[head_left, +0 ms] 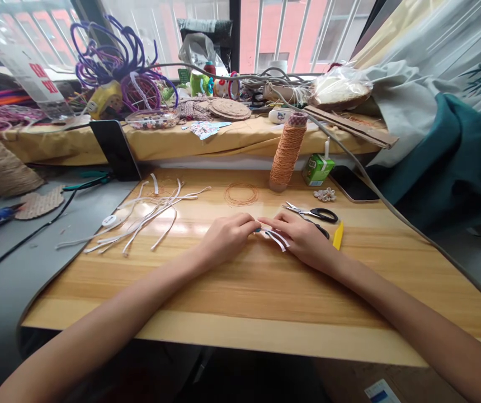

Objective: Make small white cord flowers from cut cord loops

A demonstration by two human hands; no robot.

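Note:
Over the middle of the wooden table, my left hand (232,234) and my right hand (303,238) meet almost fingertip to fingertip. Between them is a short bunch of white cord (279,240), whose loose ends hang below my right fingers. My left thumb and forefinger pinch its left end, where a small teal bit shows. My right fingers are closed on the same bunch, partly hiding it. Black-handled scissors (323,214) lie just beyond my right hand, beside a yellow strip (338,235). Loose white cords (148,218) are scattered to the left.
A cone of orange twine (288,151) stands behind, near a thin orange coil (241,194). A green drink carton (318,169), a beaded flower (325,195) and a phone (353,183) sit at right. A grey cable (375,182) crosses the right side. Another phone (114,150) leans at left.

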